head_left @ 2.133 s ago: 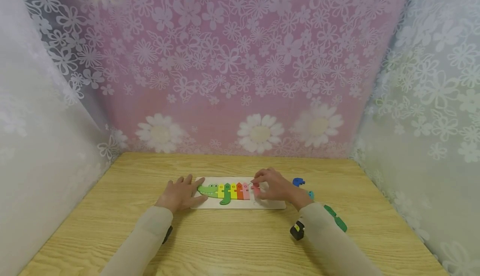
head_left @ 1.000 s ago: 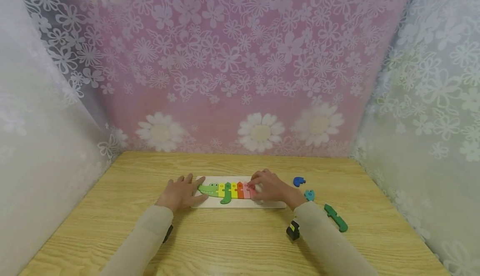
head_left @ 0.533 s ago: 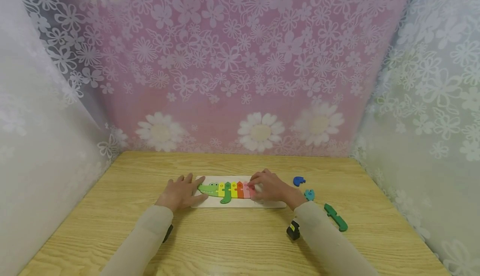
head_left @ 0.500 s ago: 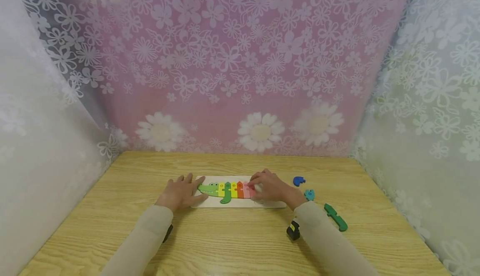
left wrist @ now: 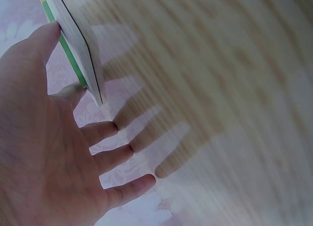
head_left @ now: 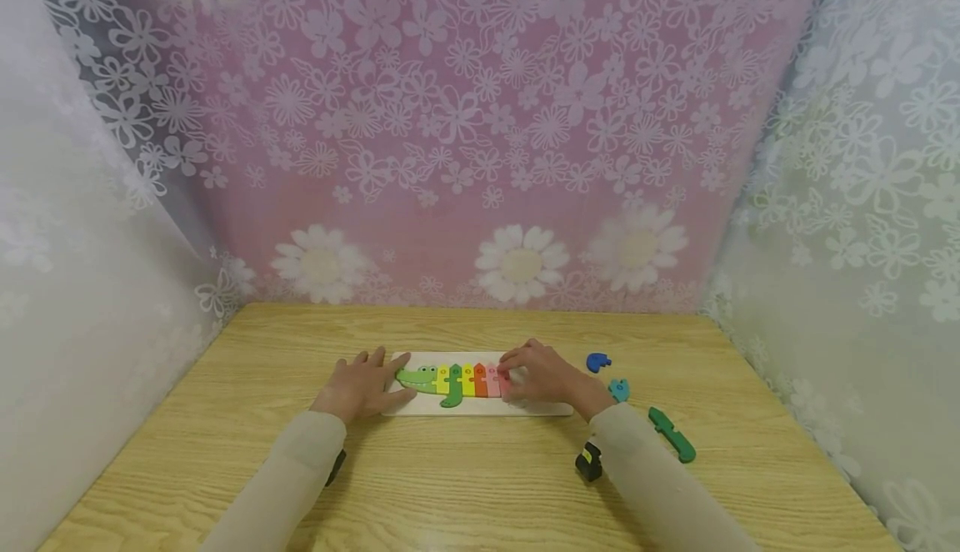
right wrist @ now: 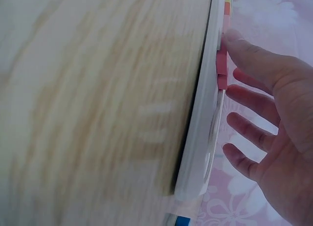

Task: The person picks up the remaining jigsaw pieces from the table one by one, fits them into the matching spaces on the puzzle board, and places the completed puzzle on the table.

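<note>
A pale wooden puzzle board (head_left: 476,409) lies on the table, carrying a crocodile's green head (head_left: 417,380) and a row of yellow, green, orange and pink pieces. My left hand (head_left: 360,385) rests on the board's left end with fingers spread, the thumb at its edge in the left wrist view. My right hand (head_left: 546,371) pinches a dark pink puzzle piece (right wrist: 221,69) between thumb and index finger at the right end of the row. Its other fingers are apart and loosely bent. Part of the board's right side is hidden beneath this hand.
To the right of the board lie a blue piece (head_left: 597,362), a teal piece (head_left: 618,390) and a long green piece (head_left: 672,435). Below my right wrist shows a black wrist camera (head_left: 588,462). Flowered curtains (head_left: 480,160) surround the wooden table.
My right hand has moved slightly left, bringing the dark pink piece up against the light pink one in the row. The left hand keeps its place on the board.
</note>
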The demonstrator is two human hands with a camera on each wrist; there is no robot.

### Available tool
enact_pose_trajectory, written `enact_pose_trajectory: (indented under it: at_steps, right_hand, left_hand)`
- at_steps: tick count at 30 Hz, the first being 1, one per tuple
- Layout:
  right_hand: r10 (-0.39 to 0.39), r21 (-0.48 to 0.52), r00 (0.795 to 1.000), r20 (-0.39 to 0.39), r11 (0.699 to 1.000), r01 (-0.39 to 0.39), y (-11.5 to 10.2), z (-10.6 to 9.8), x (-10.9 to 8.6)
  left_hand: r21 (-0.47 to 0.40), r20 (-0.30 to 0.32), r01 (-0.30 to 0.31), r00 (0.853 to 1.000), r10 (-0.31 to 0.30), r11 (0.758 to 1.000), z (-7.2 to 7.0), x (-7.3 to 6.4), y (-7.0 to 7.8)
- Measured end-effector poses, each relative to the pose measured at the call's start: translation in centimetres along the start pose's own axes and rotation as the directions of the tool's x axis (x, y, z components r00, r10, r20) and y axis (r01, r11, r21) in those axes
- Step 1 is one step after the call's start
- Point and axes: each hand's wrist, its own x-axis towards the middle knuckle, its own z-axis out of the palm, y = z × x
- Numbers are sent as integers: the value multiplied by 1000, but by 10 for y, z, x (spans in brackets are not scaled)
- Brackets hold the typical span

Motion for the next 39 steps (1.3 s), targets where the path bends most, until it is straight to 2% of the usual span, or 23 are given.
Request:
enact_pose_trajectory:
  at_steps: [7, 15, 24, 32, 39]
  right_hand:
    - [-38, -3, 999, -8, 999, 38, 3, -2, -1]
    - [-31, -2, 999, -9, 1000, 31, 1, -2, 0]
    - [-65, -10, 997, -31, 998, 65, 4, -4, -3]
    - [-80, 5, 995, -52, 997, 81, 13, -21, -17]
    - [-31, 1, 998, -59, 1000, 31, 23, -37, -32]
  left_hand:
    - [3, 0, 3, 1000, -3, 1000, 2, 1, 0]
    - [-4, 5, 6, 1000, -6, 1000, 2, 2, -1]
    - [0, 7, 5, 1000, -5, 1000, 2, 3, -1]
    - [5, 9, 2, 1000, -2, 1000, 0, 2, 0]
    - [39, -7, -19, 1000, 19, 999, 0, 0, 0]
